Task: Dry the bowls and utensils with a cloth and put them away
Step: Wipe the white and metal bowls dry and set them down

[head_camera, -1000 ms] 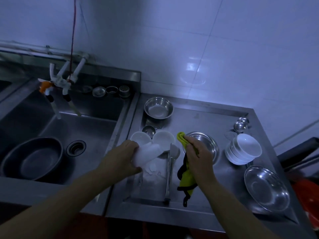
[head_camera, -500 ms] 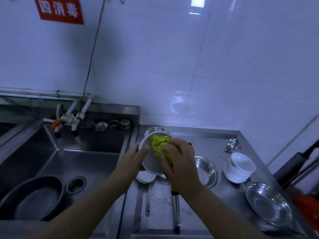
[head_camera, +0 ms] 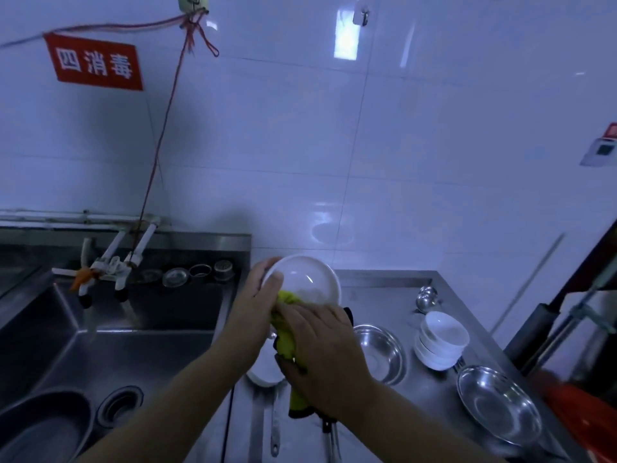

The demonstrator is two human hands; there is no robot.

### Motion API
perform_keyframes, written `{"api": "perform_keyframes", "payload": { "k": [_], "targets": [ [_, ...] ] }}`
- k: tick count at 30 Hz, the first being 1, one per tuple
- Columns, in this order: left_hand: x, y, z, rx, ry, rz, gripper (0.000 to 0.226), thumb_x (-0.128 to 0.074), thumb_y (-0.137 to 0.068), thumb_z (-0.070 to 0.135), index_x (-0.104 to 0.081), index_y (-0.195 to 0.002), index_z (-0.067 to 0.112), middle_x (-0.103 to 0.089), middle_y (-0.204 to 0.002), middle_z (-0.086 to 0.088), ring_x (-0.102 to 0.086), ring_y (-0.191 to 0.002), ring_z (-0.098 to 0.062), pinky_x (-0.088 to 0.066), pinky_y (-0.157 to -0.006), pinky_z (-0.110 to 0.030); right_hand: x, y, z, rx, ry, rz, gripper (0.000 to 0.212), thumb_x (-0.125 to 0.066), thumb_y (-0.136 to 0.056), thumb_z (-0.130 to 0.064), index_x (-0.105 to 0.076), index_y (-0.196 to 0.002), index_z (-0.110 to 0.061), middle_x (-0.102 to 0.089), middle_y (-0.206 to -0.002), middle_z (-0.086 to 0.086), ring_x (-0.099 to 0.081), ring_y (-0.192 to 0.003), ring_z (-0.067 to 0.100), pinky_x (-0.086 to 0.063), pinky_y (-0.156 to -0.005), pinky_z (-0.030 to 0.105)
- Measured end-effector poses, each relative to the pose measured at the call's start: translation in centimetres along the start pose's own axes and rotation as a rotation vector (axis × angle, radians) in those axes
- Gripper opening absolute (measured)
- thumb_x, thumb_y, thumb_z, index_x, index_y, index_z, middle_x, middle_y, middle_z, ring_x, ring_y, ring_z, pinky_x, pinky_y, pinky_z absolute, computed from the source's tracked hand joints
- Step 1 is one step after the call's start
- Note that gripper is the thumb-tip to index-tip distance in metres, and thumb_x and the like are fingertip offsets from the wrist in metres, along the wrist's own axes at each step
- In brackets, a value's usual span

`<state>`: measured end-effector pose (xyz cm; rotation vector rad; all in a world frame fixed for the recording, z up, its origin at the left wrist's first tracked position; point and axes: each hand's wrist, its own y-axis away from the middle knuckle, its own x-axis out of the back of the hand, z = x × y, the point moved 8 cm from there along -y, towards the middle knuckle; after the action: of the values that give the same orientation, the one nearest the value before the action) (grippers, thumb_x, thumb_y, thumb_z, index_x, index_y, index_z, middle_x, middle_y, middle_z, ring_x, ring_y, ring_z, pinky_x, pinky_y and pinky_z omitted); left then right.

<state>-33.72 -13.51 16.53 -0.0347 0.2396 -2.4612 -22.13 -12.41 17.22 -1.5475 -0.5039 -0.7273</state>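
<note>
Gripping the white bowl (head_camera: pixel 302 279) by its rim, the left hand (head_camera: pixel 255 307) fingers tilt it above the surface (head_camera: pixel 430 399). Right hand (head_camera: pixel 325 345) fingers clutch the yellow cloth (head_camera: pixel 287 342) against its lower edge. Drying is underway; next, stacking probably requires the white bowl stack (head_camera: pixel 440 342).

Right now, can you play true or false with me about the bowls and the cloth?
1. The left hand holds a white bowl up in the air. True.
2. The cloth is red. False: it is yellow-green, held in the right hand against the lower edge of the bowl.
3. A stack of white bowls sits on the counter to the right. True.
4. The big dark basin sits on top of that stack. False: it is down in the sink on the left.
5. A shiny metal plate lies on the counter near the stack. True.
</note>
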Motion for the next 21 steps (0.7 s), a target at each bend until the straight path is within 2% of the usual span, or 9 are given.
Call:
{"api": "perform_keyframes", "payload": {
  "k": [2, 4, 8, 10, 12, 14, 17, 19, 21],
  "targets": [
    [-0.1, -0.5, 1.0, -0.026, -0.032, -0.049, 0.020, -0.050, -0.093, 0.034, -0.057, -0.111, 0.033, -0.063, -0.111, 0.005, -0.061, -0.099, -0.010, -0.052, -0.082, -0.024, 0.8, 0.0, 0.6, 0.126, 0.040, 0.012, 0.043, -0.066, -0.081, -0.026, -0.057, -0.123, -0.016, -0.064, -0.121, 0.001, -0.058, -0.110, 0.019, -0.037, -0.091, 0.032],
    [-0.4, -1.0, 2.0, -0.058, -0.157, -0.144, 0.021, -0.051, -0.088, 0.036, -0.057, -0.108, 0.036, -0.062, -0.111, 0.011, -0.058, -0.098, -0.002, -0.047, -0.078, -0.014, 1.8, 0.2, 1.3, 0.308, 0.129, 0.011, 0.024, -0.054, -0.093, -0.020, -0.067, -0.113, -0.016, -0.067, -0.116, 0.001, -0.059, -0.109, 0.020, -0.038, -0.092, 0.034],
    [-1.2, -2.1, 3.0, -0.026, -0.352, -0.339, 0.023, -0.054, -0.086, 0.038, -0.059, -0.108, 0.041, -0.063, -0.111, 0.014, -0.061, -0.099, -0.003, -0.046, -0.081, -0.022, 2.9, -0.1, 3.0, 0.590, 0.285, -0.014, 0.018, -0.054, -0.099, -0.015, -0.072, -0.101, -0.016, -0.069, -0.110, 0.002, -0.061, -0.109, 0.022, -0.038, -0.102, 0.035],
    [-1.2, -2.6, 3.5, -0.007, -0.308, -0.319, 0.025, -0.059, -0.087, 0.031, -0.061, -0.111, 0.036, -0.066, -0.107, 0.009, -0.064, -0.096, -0.008, -0.050, -0.080, -0.025, 2.9, -0.6, 3.9, 0.553, 0.333, -0.022, 0.023, -0.047, -0.101, -0.015, -0.070, -0.105, -0.018, -0.067, -0.114, 0.000, -0.056, -0.116, 0.021, -0.034, -0.104, 0.036],
    [-1.1, -3.0, 3.6, -0.010, -0.325, -0.266, 0.034, -0.065, -0.073, 0.032, -0.061, -0.106, 0.038, -0.067, -0.104, 0.006, -0.064, -0.094, -0.011, -0.052, -0.080, -0.028, 2.4, -0.8, 4.6, 0.452, 0.336, -0.030, 0.025, -0.043, -0.101, -0.015, -0.066, -0.110, -0.019, -0.065, -0.119, -0.001, -0.051, -0.121, 0.020, -0.026, -0.108, 0.036],
    [-1.0, -3.2, 2.9, 0.036, -0.314, -0.220, 0.043, -0.071, -0.063, 0.026, -0.059, -0.102, 0.040, -0.065, -0.102, 0.006, -0.063, -0.093, -0.013, -0.051, -0.074, -0.028, 1.8, -0.7, 5.0, 0.348, 0.282, -0.037, 0.024, -0.049, -0.095, -0.016, -0.060, -0.116, -0.019, -0.063, -0.122, -0.001, -0.048, -0.123, 0.019, -0.021, -0.109, 0.034],
    [-0.8, -3.5, 1.8, 0.097, -0.263, -0.140, 0.053, -0.071, -0.063, 0.006, -0.059, -0.108, 0.031, -0.063, -0.102, 0.000, -0.061, -0.092, -0.019, -0.048, -0.067, -0.026, 0.9, -0.7, 5.8, 0.241, 0.186, -0.069, 0.049, -0.065, -0.075, -0.019, -0.053, -0.123, -0.018, -0.061, -0.124, 0.001, -0.046, -0.122, 0.020, -0.024, -0.107, 0.034],
    [-0.6, -3.6, 1.7, 0.094, -0.267, -0.081, 0.054, -0.065, -0.067, -0.005, -0.059, -0.110, 0.026, -0.062, -0.101, -0.002, -0.059, -0.090, -0.019, -0.046, -0.063, -0.025, 0.5, -0.8, 6.3, 0.195, 0.111, -0.112, 0.061, -0.070, -0.074, -0.036, -0.050, -0.129, -0.017, -0.053, -0.131, 0.002, -0.043, -0.125, 0.021, -0.029, -0.104, 0.038],
    [-0.4, -3.6, 1.5, 0.089, -0.251, -0.026, 0.050, -0.061, -0.067, -0.007, -0.059, -0.105, 0.026, -0.063, -0.097, -0.001, -0.059, -0.087, -0.019, -0.047, -0.064, -0.026, 0.5, -0.9, 7.0, 0.110, 0.000, -0.149, 0.078, -0.057, -0.078, -0.064, -0.043, -0.138, -0.017, -0.041, -0.141, 0.001, -0.034, -0.133, 0.021, -0.026, -0.108, 0.037]
  ]
}}
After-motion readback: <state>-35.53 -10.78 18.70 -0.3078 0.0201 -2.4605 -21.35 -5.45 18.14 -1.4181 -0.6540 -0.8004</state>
